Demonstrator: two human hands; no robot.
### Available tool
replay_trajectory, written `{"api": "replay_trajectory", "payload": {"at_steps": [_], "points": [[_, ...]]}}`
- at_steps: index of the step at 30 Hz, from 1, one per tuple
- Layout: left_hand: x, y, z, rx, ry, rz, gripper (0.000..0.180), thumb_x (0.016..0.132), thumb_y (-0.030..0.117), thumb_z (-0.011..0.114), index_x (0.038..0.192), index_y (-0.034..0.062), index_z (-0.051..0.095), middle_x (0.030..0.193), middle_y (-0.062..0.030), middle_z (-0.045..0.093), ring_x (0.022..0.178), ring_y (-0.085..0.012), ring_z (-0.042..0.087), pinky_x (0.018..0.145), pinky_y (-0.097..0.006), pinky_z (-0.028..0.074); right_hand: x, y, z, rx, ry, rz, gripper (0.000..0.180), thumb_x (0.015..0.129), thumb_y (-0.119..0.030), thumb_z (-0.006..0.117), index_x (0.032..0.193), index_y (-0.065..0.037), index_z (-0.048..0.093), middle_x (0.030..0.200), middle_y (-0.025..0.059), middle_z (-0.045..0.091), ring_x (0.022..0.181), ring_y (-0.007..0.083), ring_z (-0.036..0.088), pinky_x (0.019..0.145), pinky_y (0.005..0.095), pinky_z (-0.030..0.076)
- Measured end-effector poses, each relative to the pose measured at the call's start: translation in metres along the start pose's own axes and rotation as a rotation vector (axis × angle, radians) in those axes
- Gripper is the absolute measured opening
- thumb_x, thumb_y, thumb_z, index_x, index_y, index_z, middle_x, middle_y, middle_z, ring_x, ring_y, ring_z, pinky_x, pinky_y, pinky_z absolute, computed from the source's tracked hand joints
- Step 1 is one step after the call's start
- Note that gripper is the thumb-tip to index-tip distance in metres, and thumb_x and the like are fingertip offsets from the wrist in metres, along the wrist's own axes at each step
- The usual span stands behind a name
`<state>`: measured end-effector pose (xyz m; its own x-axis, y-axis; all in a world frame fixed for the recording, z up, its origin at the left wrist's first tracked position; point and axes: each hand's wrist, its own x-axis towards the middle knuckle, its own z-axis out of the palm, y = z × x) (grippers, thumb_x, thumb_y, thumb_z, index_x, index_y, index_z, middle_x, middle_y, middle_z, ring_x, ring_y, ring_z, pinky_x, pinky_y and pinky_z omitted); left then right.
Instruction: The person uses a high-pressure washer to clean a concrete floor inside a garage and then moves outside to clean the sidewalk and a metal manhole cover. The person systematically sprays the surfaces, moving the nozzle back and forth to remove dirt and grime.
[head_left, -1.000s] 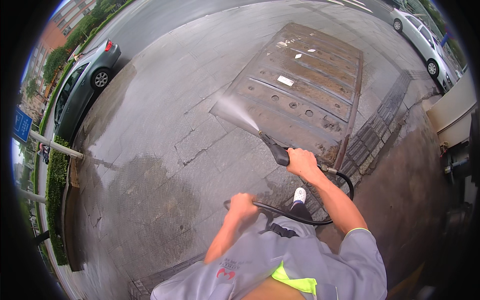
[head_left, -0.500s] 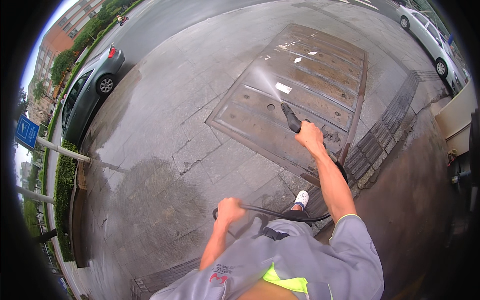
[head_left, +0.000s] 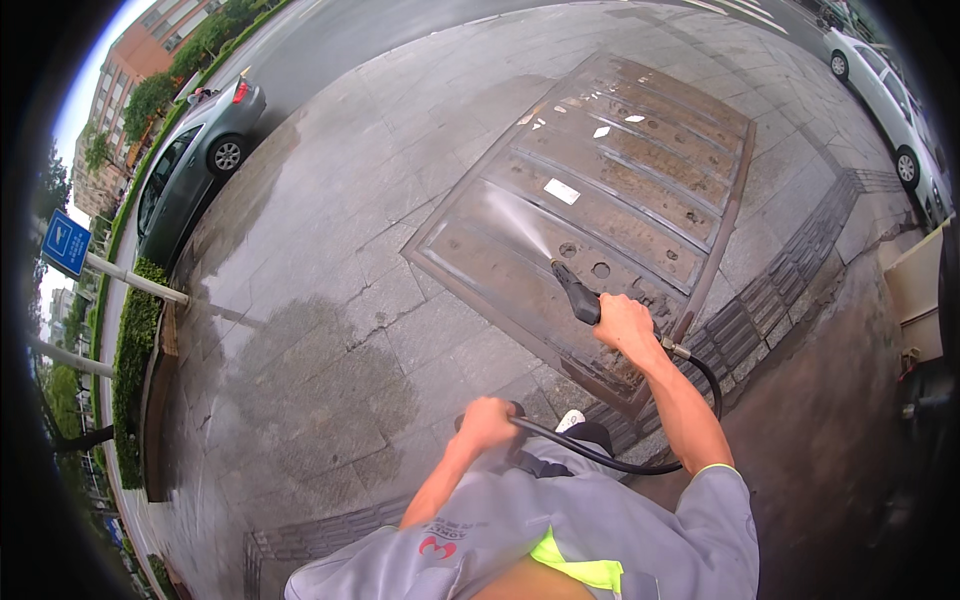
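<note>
My right hand is wrapped round the grip of a black pressure washer gun, held out in front of me. From its tip a white fan of water sprays away to the upper left over a brown metal ground cover. A black hose runs from a metal fitting behind the gun, loops below my right forearm and reaches my left hand. That left hand is closed on the hose near my waist. White paper-like scraps lie on the cover.
Wet grey paving surrounds the cover. A dark green car stands left, a white car right. Beside the hedge rises a blue sign on a pole. Ridged tactile paving and a pale panel are at the right.
The gun and its spray have moved slightly nearer to me over the cover. My left hand has shifted right with the hose, which now bows out wider beside my right forearm.
</note>
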<state>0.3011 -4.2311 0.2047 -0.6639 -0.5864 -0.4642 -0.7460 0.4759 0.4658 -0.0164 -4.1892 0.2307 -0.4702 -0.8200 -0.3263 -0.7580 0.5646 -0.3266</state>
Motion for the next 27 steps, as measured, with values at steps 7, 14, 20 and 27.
{"api": "replay_trajectory", "payload": {"at_steps": [7,14,20,27], "points": [[0.075,0.022,-0.004,-0.025,0.004,0.023,0.037,0.079,0.044,0.078,0.083,0.0077,0.080,0.081,-0.0217,0.072,0.080,-0.0424,0.071,0.075,-0.048,0.057,0.080,0.061,-0.041,0.008,0.161,0.124,0.031,0.078,-0.013,0.068,0.107,-0.003,0.071,0.101,0.0247,0.074,0.097,0.0449,0.072,0.084,0.0529,0.057],[0.192,0.052,-0.060,-0.187,0.049,0.038,0.035,0.082,0.039,0.069,0.080,0.0045,0.077,0.076,-0.0241,0.069,0.074,-0.0451,0.067,0.071,-0.049,0.054,0.193,0.078,-0.114,-0.053,0.280,0.194,0.029,0.080,-0.013,0.066,0.107,-0.003,0.070,0.102,0.0248,0.074,0.099,0.0452,0.071,0.087,0.0538,0.056],[0.306,0.058,-0.132,-0.300,0.012,0.003,0.032,0.081,0.035,0.070,0.076,0.0038,0.075,0.072,-0.0235,0.068,0.070,-0.0443,0.066,0.069,-0.050,0.052,0.319,0.075,-0.172,-0.059,0.313,0.240,0.030,0.079,-0.012,0.065,0.108,-0.002,0.070,0.106,0.0252,0.073,0.101,0.0449,0.071,0.087,0.0524,0.056],[0.415,0.040,-0.178,-0.338,0.001,0.079,0.017,0.069,0.019,0.068,0.074,0.0040,0.073,0.072,-0.0243,0.067,0.073,-0.0438,0.067,0.070,-0.050,0.054,0.419,0.024,-0.237,-0.146,0.256,0.208,0.038,0.080,-0.013,0.067,0.117,-0.005,0.069,0.106,0.0222,0.074,0.101,0.0420,0.071,0.088,0.0514,0.056]]}}
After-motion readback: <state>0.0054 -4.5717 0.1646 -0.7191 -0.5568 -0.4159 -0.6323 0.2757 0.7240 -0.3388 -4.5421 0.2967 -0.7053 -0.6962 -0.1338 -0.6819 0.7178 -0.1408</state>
